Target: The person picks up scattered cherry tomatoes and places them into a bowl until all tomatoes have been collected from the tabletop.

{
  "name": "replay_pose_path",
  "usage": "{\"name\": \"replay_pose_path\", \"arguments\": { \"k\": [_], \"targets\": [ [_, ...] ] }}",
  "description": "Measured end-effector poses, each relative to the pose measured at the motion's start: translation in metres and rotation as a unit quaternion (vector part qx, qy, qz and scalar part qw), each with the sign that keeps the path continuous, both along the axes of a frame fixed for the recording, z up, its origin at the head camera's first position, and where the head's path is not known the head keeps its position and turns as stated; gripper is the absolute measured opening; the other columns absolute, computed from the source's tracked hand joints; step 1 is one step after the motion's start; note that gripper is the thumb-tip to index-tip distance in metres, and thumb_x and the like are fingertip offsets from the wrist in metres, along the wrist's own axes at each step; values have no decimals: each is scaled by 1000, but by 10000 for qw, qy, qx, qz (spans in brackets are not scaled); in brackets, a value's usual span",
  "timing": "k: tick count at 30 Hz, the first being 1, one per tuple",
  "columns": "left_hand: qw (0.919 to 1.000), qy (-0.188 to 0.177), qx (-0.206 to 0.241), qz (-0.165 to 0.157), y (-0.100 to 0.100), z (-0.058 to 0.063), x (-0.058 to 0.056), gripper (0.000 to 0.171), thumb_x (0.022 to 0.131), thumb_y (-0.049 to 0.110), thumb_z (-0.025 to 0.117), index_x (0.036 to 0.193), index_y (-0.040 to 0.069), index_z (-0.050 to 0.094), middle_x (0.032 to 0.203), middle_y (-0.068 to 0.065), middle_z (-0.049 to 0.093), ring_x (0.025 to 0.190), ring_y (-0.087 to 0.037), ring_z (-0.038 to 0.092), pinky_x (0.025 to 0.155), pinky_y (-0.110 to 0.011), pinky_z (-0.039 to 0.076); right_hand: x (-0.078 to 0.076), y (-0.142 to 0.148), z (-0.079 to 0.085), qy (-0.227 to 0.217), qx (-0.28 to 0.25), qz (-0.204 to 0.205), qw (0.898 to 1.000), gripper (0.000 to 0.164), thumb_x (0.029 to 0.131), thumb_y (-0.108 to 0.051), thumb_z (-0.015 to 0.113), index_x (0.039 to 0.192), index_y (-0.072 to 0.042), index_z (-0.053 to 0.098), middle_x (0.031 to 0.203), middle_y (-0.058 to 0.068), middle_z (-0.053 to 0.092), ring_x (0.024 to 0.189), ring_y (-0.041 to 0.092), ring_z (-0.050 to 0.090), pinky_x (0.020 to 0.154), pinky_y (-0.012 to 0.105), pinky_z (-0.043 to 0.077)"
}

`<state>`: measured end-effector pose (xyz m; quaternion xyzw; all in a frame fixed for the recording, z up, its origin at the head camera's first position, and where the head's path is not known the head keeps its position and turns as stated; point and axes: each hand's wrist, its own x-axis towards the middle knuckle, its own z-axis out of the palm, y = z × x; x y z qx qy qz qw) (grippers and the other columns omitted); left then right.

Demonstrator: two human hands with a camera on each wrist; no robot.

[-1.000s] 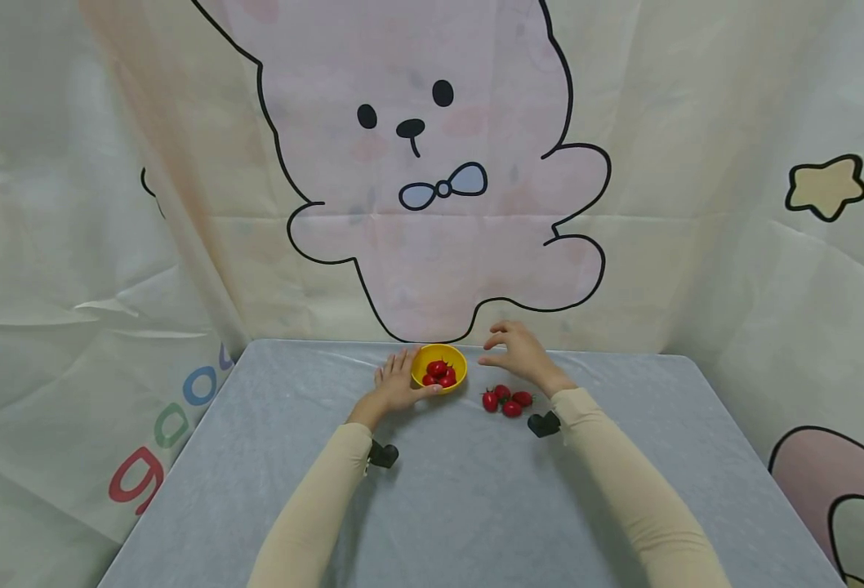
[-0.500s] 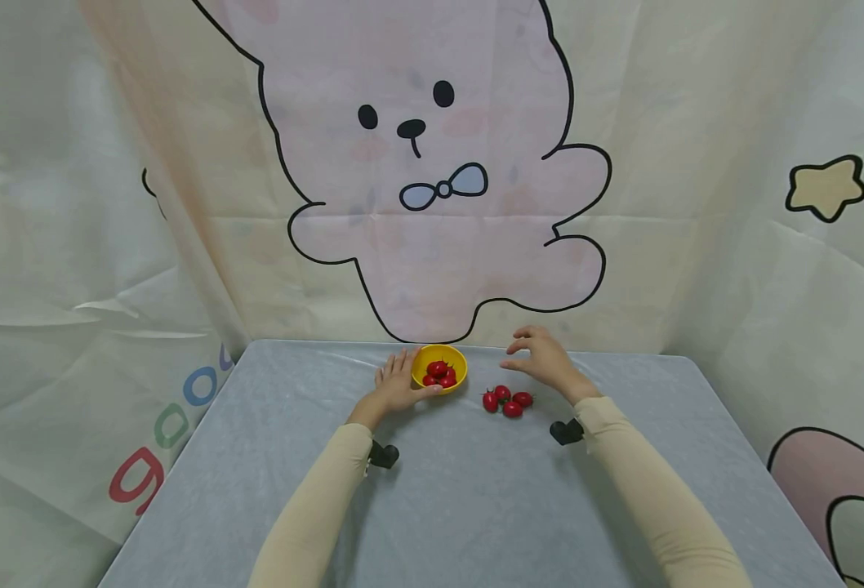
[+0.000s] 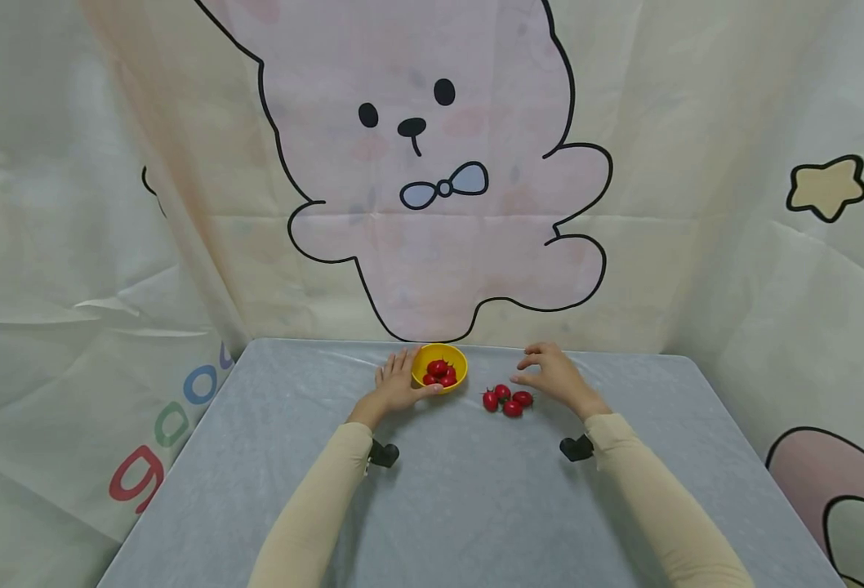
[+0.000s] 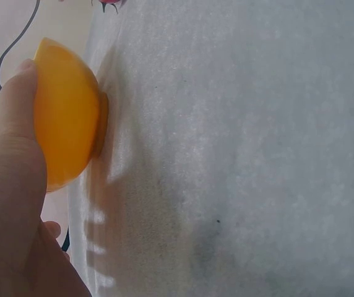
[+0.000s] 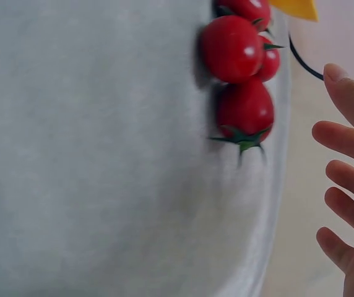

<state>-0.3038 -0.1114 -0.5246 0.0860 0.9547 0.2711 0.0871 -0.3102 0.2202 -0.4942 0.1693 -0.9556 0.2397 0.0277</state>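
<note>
Holding the fingers (image 5: pixel 341 139) of the right hand (image 3: pixel 553 377) apart and loosely bent, gripping nothing, raised above the tabletop (image 3: pixel 432 490) just to the right of four loose cherry tomatoes (image 3: pixel 502 394). Looks like a reach back for another, partway through moving them into a bowl. Calls for lowering the fingers, then pinching a single one without rolling its close neighbours.

Slightly farther on, resting the left hand (image 3: pixel 397 390) against the left and near sides of the yellow bowl (image 3: pixel 439 351), apparently to steady it, fingers spread rather than clenched. Set by the middle of the far edge, with several red tomatoes (image 3: pixel 438 368) already inside. Would need lifting over the rim, past the left thumb along the near side.

Beyond the far edge, hung upright: a pale cloth backdrop (image 3: pixel 638 278) printed with a pink cartoon bear (image 3: pixel 417 245).
</note>
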Motion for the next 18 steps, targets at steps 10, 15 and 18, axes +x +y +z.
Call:
{"name": "replay_pose_path", "arguments": {
  "k": [10, 15, 18],
  "targets": [
    [10000, 52, -51, -6, 1, 2, -1, 102, 83, 72, 59, 160, 27, 10, 168, -13, 11, 155, -41, 5, 122, -66, 4, 4, 11, -20, 28, 88, -55, 9999, 35, 84, -40, 77, 100, -8, 77, 133, 19, 60, 127, 41, 50, 110, 59, 37],
    [10000, 36, -62, -12, 1, 1, -1, 102, 83, 72, 60, 160, 27, 9, 168, -13, 10, 155, -41, 5, 122, -66, 3, 8, 11, -28, 121, 5, -1, 9999, 31, 83, -37, 79, 96, -9, 77, 128, 19, 61, 123, 40, 52, 107, 58, 40],
    [10000, 21, -43, -12, 1, 1, 0, 103, 83, 71, 60, 160, 26, 9, 168, -13, 10, 155, -41, 5, 122, -66, 3, 10, 12, -32, 177, -10, 45, 9998, 30, 82, -37, 79, 94, -9, 78, 126, 19, 62, 121, 40, 53, 105, 57, 41]
  ]
}}
